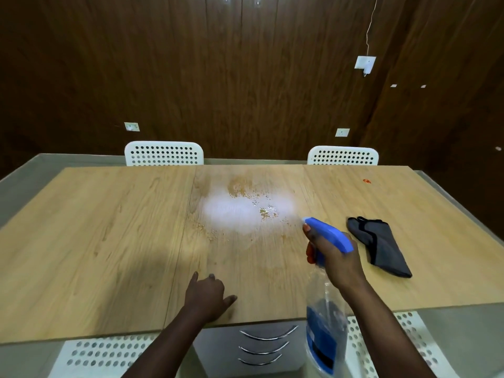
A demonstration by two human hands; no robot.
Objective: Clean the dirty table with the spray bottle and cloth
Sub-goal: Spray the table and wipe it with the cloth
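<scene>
My right hand [336, 257] grips the neck of a clear spray bottle [324, 334] with a blue head and blue liquid, its nozzle aimed at the table's middle. A white mist hangs over brownish crumbs and wet droplets [253, 203] on the light wooden table [95, 241]. My left hand [208, 294] rests on the tabletop near the front edge, fingers spread. A folded dark grey cloth [381, 246] lies on the table to the right of the bottle. A small red stain [366, 181] sits at the far right.
Two white perforated chairs [163, 154] [343, 156] stand behind the far edge, against a dark wood-panelled wall. Two more white chairs [106, 356] are near me, and a grey drawer unit [261, 347] sits under the table's front edge.
</scene>
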